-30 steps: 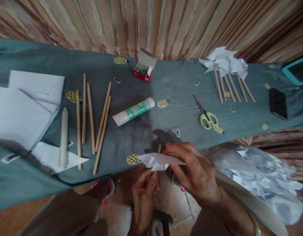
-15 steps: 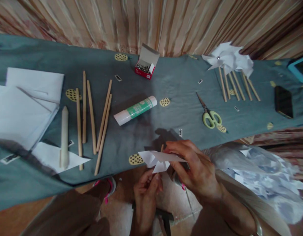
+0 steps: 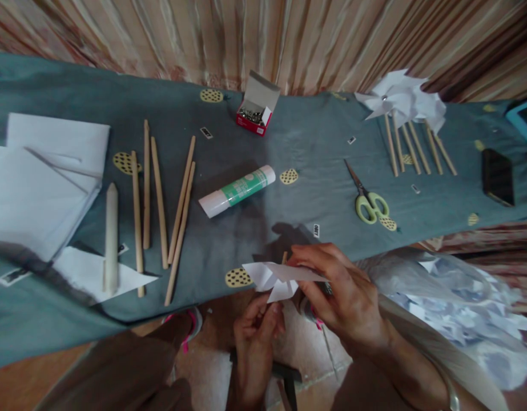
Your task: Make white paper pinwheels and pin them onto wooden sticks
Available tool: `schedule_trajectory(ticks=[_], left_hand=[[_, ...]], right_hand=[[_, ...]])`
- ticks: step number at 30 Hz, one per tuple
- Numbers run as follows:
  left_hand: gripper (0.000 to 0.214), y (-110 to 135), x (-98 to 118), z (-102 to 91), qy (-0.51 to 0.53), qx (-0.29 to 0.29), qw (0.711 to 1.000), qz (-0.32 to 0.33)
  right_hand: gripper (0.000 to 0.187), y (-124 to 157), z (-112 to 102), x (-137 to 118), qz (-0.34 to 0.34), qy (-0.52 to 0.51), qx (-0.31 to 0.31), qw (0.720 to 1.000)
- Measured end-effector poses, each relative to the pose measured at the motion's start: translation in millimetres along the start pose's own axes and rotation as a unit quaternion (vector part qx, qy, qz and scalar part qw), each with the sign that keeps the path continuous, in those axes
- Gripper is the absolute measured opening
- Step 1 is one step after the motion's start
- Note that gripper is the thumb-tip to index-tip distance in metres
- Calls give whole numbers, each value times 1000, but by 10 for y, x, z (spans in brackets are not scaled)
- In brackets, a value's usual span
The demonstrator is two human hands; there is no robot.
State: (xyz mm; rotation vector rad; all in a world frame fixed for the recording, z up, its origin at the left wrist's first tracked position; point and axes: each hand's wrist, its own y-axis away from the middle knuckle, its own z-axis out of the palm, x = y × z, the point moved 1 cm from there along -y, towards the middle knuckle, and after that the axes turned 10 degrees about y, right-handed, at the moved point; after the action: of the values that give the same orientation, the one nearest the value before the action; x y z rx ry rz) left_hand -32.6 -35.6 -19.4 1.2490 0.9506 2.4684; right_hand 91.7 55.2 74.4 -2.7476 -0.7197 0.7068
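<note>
A small white paper pinwheel (image 3: 275,277) on a wooden stick hangs just off the table's near edge. My left hand (image 3: 253,331) is closed round the stick below the paper. My right hand (image 3: 342,291) pinches the paper's centre from the right, fingers curled over it. Only the stick's tip shows above the paper.
On the grey-green cloth (image 3: 306,142) lie several wooden sticks (image 3: 160,200), a glue stick (image 3: 237,191), green scissors (image 3: 368,200), an open red box of pins (image 3: 254,111), white sheets (image 3: 40,177), finished pinwheels (image 3: 404,108), and a black phone (image 3: 497,177). A plastic bag of scraps (image 3: 451,302) sits at right.
The hands and pinwheel have stayed close to the table's edge with small shifts of the fingers. The view has drifted slightly.
</note>
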Motion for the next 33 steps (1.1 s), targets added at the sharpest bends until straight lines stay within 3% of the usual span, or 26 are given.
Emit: schedule_trajectory(ticks=[25,33], left_hand=[[31,-14,-49,-55,20,-10,1000,-16],[29,-10,-30,-45,-6,-2,1000,-22]], right_hand=[[47,-23,6,-5,20,-22,-1,1000],[29,-62,15,7,196,-114,-44,973]])
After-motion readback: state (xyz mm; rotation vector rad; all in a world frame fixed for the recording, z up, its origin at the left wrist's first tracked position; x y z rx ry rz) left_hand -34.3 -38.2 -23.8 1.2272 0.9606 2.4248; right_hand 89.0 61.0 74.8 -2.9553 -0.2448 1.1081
